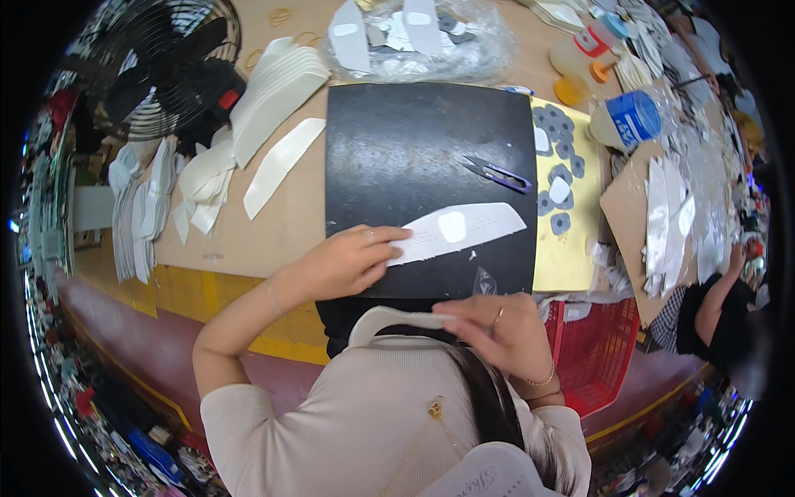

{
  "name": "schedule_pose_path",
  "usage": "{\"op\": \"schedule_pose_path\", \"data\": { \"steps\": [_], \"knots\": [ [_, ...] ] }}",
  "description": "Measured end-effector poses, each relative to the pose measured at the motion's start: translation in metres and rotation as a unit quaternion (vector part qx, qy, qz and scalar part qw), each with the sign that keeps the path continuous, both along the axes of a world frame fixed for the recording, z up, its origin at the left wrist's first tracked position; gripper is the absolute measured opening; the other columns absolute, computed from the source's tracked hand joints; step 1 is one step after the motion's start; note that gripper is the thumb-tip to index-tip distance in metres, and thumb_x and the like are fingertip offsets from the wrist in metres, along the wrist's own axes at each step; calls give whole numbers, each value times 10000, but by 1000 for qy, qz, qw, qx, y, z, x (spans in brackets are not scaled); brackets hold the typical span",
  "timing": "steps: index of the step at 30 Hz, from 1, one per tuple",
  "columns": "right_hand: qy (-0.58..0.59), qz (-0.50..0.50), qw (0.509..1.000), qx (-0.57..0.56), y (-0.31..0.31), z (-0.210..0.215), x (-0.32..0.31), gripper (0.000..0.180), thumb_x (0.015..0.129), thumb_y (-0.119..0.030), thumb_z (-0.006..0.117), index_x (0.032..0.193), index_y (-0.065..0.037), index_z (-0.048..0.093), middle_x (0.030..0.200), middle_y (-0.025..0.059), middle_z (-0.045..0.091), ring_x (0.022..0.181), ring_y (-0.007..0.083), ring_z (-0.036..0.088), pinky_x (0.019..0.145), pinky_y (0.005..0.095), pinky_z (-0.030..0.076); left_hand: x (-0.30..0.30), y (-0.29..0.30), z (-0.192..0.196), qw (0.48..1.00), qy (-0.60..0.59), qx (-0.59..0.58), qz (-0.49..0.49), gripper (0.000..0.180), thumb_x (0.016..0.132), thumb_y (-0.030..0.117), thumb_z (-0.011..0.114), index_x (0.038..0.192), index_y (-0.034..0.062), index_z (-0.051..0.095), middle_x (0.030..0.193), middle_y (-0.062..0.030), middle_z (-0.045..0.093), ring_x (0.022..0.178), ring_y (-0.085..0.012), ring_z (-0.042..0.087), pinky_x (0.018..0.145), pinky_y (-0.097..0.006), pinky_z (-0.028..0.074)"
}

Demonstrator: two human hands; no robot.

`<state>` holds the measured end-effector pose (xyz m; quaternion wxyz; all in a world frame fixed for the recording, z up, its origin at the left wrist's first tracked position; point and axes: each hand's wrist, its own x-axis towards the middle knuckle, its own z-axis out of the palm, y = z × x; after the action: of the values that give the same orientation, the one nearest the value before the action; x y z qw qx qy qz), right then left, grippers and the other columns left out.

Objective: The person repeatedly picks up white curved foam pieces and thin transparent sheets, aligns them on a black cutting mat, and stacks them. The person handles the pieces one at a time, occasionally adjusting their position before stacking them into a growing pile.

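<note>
The right hand [501, 327], nearest the torso, pinches one end of a curved white piece [389, 321] between thumb and fingers, in front of the mat's near edge. The left hand [352, 258] has its fingers held narrow, with fingertips on the left end of a white panel [489, 225]; whether it grips cannot be told. The panel lies flat on the black mat [397, 157], bearing a rounded white patch [452, 227]. Beyond the panel, snips [503, 177] rest on the mat. Farther off, stacked white panels [281, 83] lie left of a clear plastic bag [489, 51].
</note>
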<state>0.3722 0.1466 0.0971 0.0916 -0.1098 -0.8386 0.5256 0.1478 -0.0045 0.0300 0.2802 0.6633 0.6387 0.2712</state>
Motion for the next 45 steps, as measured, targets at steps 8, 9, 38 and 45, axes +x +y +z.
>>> {"op": "schedule_pose_path", "data": {
  "steps": [8,9,38,45],
  "knots": [
    [-52,-263,918,-294,-8,-53,7,188,929,-173,678,943,-17,574,637,-13,578,421,22,439,386,174,340,-21,-24,21,994,55,41,89,255,831,107,654,1077,38,660,1140,-125,646,912,-255,614,802,-354,484],
    [-30,-278,905,-320,-7,-53,4,210,934,-180,672,920,-40,517,634,-16,555,409,26,422,374,176,327,-15,-30,22,986,-88,-4,142,245,858,135,656,1080,32,659,1088,-127,658,894,-229,622,779,-340,489],
    [237,-193,952,0,24,-48,22,242,708,186,639,803,-32,593,964,175,716,804,208,707,663,251,538,29,-35,18,916,-211,220,262,193,690,-76,680,845,39,680,1061,-123,659,1084,-312,618,867,-388,501],
    [254,-144,956,-13,20,-44,8,244,664,188,642,754,-34,594,910,151,731,746,220,719,621,264,547,34,-26,23,931,-309,98,168,393,731,353,734,978,68,622,1118,-159,624,1129,-307,568,1005,-463,388]
  ]
}}
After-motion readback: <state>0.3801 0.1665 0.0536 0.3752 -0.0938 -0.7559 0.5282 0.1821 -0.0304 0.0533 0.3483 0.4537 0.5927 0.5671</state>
